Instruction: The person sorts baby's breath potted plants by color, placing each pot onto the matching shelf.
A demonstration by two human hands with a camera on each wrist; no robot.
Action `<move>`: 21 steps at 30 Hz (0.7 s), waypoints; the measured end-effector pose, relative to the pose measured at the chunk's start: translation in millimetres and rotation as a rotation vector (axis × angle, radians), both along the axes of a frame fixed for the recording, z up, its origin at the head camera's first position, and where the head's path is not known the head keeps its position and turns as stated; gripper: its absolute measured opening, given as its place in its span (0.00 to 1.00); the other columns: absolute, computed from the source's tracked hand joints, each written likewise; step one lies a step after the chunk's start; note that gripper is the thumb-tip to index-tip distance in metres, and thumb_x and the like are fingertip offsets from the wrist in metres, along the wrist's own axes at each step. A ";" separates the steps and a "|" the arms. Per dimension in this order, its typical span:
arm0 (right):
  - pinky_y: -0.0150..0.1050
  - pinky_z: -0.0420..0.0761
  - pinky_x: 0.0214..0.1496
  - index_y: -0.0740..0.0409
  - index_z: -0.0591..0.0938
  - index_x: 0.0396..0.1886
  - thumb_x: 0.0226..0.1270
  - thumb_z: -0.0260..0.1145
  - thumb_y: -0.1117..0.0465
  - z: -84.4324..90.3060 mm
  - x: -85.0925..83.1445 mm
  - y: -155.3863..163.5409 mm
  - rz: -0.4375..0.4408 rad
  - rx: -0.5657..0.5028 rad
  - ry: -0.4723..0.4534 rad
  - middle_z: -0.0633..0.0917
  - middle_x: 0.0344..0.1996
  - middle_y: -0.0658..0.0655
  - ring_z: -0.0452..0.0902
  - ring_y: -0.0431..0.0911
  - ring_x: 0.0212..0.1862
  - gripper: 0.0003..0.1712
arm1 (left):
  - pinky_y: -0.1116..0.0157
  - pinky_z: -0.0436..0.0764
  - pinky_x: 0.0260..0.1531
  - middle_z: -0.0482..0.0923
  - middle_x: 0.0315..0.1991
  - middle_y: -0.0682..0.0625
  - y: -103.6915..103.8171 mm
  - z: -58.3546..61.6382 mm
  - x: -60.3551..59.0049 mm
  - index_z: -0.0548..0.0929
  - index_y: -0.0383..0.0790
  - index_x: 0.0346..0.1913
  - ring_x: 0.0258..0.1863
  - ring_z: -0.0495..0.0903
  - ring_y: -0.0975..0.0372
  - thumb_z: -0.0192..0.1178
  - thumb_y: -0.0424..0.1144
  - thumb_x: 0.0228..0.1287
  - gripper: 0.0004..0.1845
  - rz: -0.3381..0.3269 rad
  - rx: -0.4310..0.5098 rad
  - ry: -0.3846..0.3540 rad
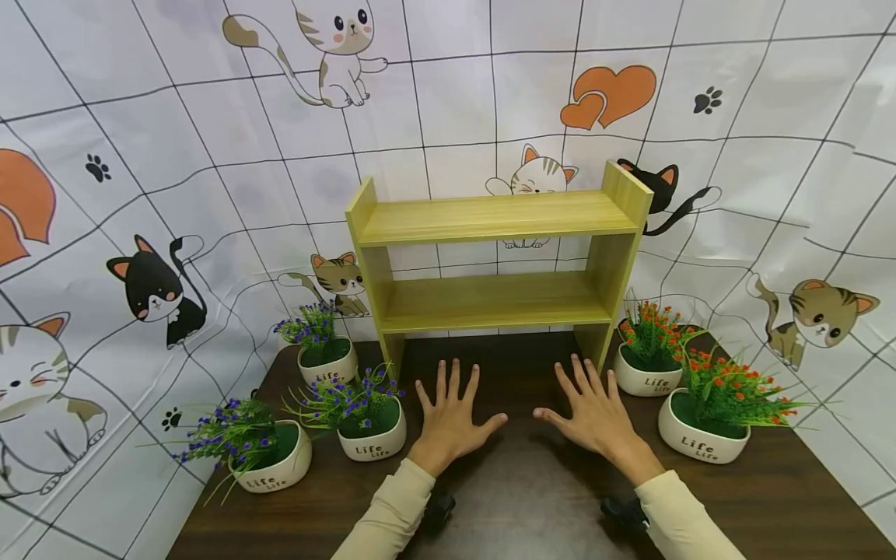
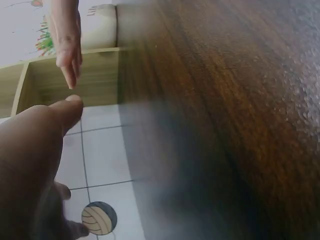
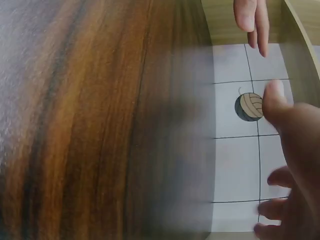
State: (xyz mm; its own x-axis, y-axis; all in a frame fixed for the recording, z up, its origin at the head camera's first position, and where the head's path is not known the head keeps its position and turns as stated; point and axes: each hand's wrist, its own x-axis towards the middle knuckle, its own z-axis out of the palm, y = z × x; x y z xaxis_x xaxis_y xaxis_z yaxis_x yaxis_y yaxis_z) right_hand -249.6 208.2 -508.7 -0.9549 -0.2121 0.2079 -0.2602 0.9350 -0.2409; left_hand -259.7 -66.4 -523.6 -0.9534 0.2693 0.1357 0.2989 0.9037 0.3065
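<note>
Left hand (image 1: 448, 424) and right hand (image 1: 595, 416) lie flat on the dark worktop (image 1: 518, 513), fingers spread, holding nothing; just beyond the fingertips stands the wooden shelf (image 1: 493, 264), flower pots (image 1: 371, 432) flanking outside both hands

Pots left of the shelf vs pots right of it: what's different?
Count: three left pots against two right pots.
Flowers: the left pots carry purple-blue blooms, the right pots orange-red ones.
Spread: the left pots run from the wooden shelf out to the table's left edge; the right pots sit close together beside the shelf's right leg.
Shared: white rounded pots lettered "Life", green foliage, all upright on the table.
</note>
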 end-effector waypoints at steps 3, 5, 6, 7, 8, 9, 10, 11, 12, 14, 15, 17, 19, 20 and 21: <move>0.69 0.67 0.76 0.60 0.68 0.82 0.72 0.65 0.29 5.9 0.1 -0.1 -0.021 -0.026 0.079 0.75 0.74 0.72 0.71 0.69 0.75 0.53 | 0.25 0.44 0.77 0.47 0.87 0.38 -1.2 7.0 2.6 0.52 0.50 0.88 0.88 0.41 0.40 0.59 0.70 0.72 0.52 -0.031 0.010 0.032; 0.64 0.83 0.59 0.62 0.75 0.77 0.73 0.69 0.35 11.4 -0.9 0.9 -0.050 -0.069 0.148 0.86 0.60 0.71 0.84 0.67 0.60 0.45 | 0.29 0.56 0.77 0.59 0.84 0.37 -3.5 11.5 5.2 0.59 0.46 0.86 0.85 0.53 0.40 0.62 0.63 0.75 0.46 -0.051 0.033 0.069; 0.62 0.86 0.49 0.63 0.78 0.73 0.74 0.70 0.39 14.9 -1.6 2.1 -0.069 -0.099 0.181 0.90 0.53 0.68 0.88 0.65 0.52 0.41 | 0.33 0.64 0.75 0.66 0.80 0.37 -5.1 13.7 6.7 0.64 0.44 0.84 0.82 0.62 0.41 0.63 0.59 0.76 0.42 -0.058 0.045 0.092; 0.60 0.87 0.42 0.63 0.81 0.69 0.74 0.71 0.42 18.5 -2.6 3.6 -0.087 -0.134 0.211 0.92 0.46 0.66 0.89 0.63 0.44 0.36 | 0.37 0.72 0.72 0.73 0.76 0.37 -7.2 15.7 8.5 0.69 0.42 0.81 0.78 0.70 0.43 0.64 0.56 0.76 0.38 -0.064 0.061 0.115; 0.59 0.86 0.36 0.63 0.83 0.66 0.75 0.71 0.46 22.3 -3.8 5.6 -0.103 -0.170 0.242 0.92 0.41 0.64 0.89 0.61 0.39 0.31 | 0.41 0.79 0.66 0.79 0.70 0.39 -10.0 17.9 10.8 0.74 0.41 0.77 0.71 0.78 0.45 0.65 0.52 0.76 0.33 -0.068 0.084 0.139; 0.58 0.85 0.33 0.64 0.85 0.62 0.75 0.71 0.50 26.1 -5.1 8.2 -0.115 -0.205 0.273 0.92 0.37 0.62 0.89 0.59 0.36 0.26 | 0.46 0.85 0.60 0.84 0.64 0.41 -13.4 19.6 13.5 0.79 0.40 0.72 0.64 0.84 0.47 0.66 0.49 0.76 0.29 -0.071 0.112 0.160; 0.58 0.85 0.33 0.64 0.87 0.59 0.75 0.71 0.53 30.3 -6.5 11.2 -0.124 -0.242 0.306 0.93 0.36 0.61 0.89 0.58 0.35 0.22 | 0.50 0.88 0.53 0.88 0.58 0.43 -17.4 20.8 16.1 0.83 0.39 0.67 0.57 0.88 0.50 0.67 0.46 0.75 0.24 -0.075 0.140 0.179; 0.58 0.85 0.35 0.64 0.88 0.56 0.75 0.71 0.56 36.0 -7.9 14.6 -0.132 -0.281 0.344 0.93 0.35 0.60 0.89 0.57 0.34 0.19 | 0.53 0.89 0.46 0.90 0.52 0.45 -22.5 21.5 19.6 0.87 0.39 0.61 0.50 0.90 0.52 0.68 0.43 0.74 0.19 -0.080 0.170 0.198; 0.59 0.85 0.35 0.65 0.89 0.53 0.74 0.70 0.59 41.9 -9.2 18.0 -0.136 -0.318 0.386 0.93 0.33 0.60 0.89 0.56 0.33 0.16 | 0.57 0.89 0.41 0.91 0.47 0.47 -28.5 21.4 23.2 0.89 0.39 0.56 0.44 0.91 0.55 0.69 0.41 0.73 0.14 -0.082 0.200 0.212; 0.61 0.85 0.36 0.67 0.89 0.49 0.74 0.69 0.64 54.7 -11.9 24.9 -0.135 -0.380 0.476 0.92 0.32 0.63 0.89 0.57 0.32 0.12 | 0.62 0.87 0.35 0.92 0.40 0.52 -42.0 20.0 31.5 0.92 0.42 0.47 0.36 0.90 0.61 0.71 0.37 0.70 0.07 -0.079 0.247 0.230; 0.61 0.85 0.36 0.68 0.89 0.48 0.74 0.68 0.65 62.0 -13.1 28.3 -0.137 -0.411 0.514 0.92 0.33 0.64 0.89 0.57 0.31 0.11 | 0.64 0.85 0.33 0.92 0.38 0.53 -49.3 19.1 35.9 0.92 0.44 0.44 0.34 0.89 0.63 0.71 0.36 0.70 0.04 -0.076 0.267 0.232; 0.62 0.85 0.36 0.70 0.89 0.48 0.74 0.66 0.67 78.0 -15.6 34.8 -0.139 -0.464 0.580 0.91 0.35 0.67 0.89 0.60 0.32 0.11 | 0.67 0.83 0.31 0.91 0.35 0.55 -63.8 17.9 45.3 0.92 0.45 0.40 0.31 0.86 0.68 0.71 0.35 0.69 0.02 -0.066 0.313 0.226; 0.62 0.85 0.37 0.71 0.88 0.50 0.75 0.65 0.67 92.3 -18.1 40.8 -0.155 -0.492 0.609 0.91 0.39 0.69 0.89 0.62 0.34 0.13 | 0.70 0.81 0.31 0.90 0.33 0.58 -77.0 16.8 53.6 0.93 0.46 0.39 0.29 0.84 0.72 0.71 0.34 0.69 0.03 -0.045 0.347 0.210; 0.63 0.84 0.38 0.72 0.87 0.52 0.76 0.65 0.66 99.1 -19.7 44.0 -0.167 -0.506 0.613 0.90 0.41 0.70 0.89 0.63 0.35 0.14 | 0.70 0.81 0.30 0.90 0.32 0.59 -83.4 16.2 57.4 0.93 0.45 0.39 0.28 0.83 0.73 0.71 0.34 0.69 0.03 -0.039 0.371 0.206; 0.63 0.84 0.40 0.72 0.87 0.54 0.77 0.65 0.65 105.7 -21.6 47.2 -0.181 -0.518 0.612 0.89 0.43 0.71 0.89 0.64 0.37 0.15 | 0.71 0.81 0.29 0.90 0.31 0.60 -89.9 15.2 60.8 0.93 0.44 0.39 0.27 0.82 0.74 0.71 0.33 0.69 0.03 -0.031 0.393 0.202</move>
